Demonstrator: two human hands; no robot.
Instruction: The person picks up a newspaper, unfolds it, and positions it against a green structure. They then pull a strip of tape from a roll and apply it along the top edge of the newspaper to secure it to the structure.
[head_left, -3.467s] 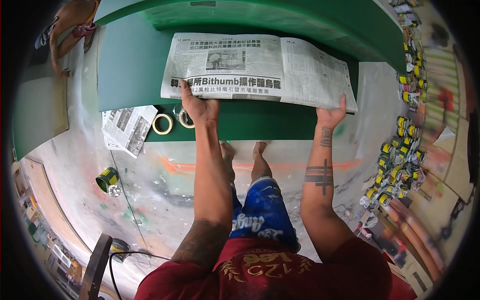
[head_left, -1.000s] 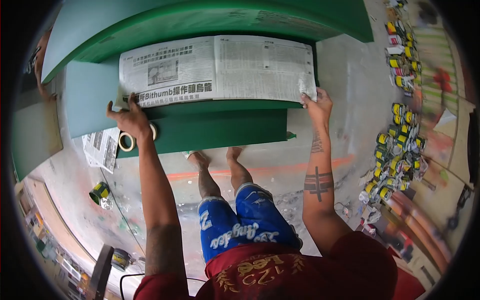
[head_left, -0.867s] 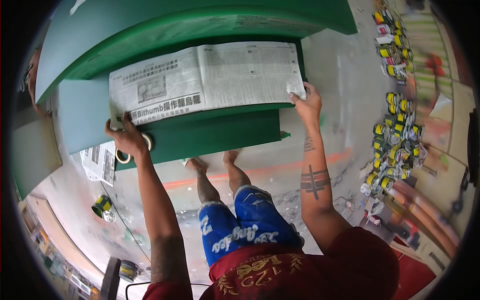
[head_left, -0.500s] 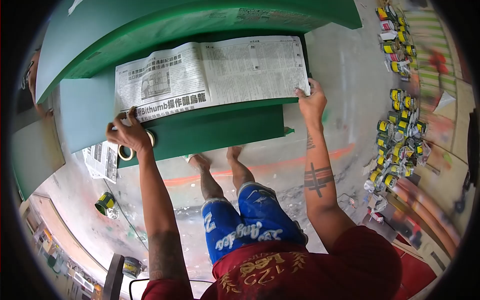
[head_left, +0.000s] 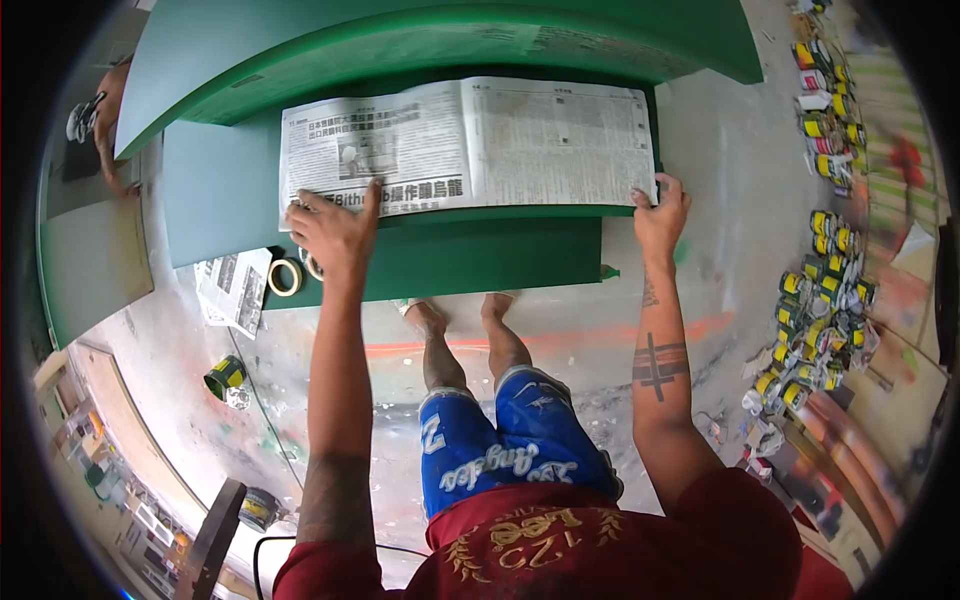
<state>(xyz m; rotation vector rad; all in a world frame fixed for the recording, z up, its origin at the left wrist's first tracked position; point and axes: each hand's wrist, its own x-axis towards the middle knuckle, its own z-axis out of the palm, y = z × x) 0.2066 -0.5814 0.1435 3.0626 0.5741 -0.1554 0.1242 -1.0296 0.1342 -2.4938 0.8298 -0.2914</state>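
A folded-out newspaper sheet (head_left: 560, 150) lies across a green panel (head_left: 450, 262) of a painted piece of furniture. My left hand (head_left: 335, 235) rests on the sheet's lower left part, fingers spread and thumb pointing up over the print. At the lower right corner, my right hand (head_left: 662, 215) pinches the paper's edge between thumb and fingers; part of the fingers is hidden beyond the edge. Below my left wrist, a roll of masking tape (head_left: 285, 263) sits on the panel, with a second roll partly covered by my forearm.
Loose newspaper pieces (head_left: 232, 290) hang beside the panel's left end. A curved green board (head_left: 420, 35) rises at the far side. Several paint cans (head_left: 815, 300) line the floor at right, and one can (head_left: 224, 375) lies at left. Another person's arm (head_left: 110, 130) shows at upper left.
My left hand has shifted inward from the paper's lower left corner and spread flat on it. The view has moved, so the scene appears further right. My right hand keeps its corner.
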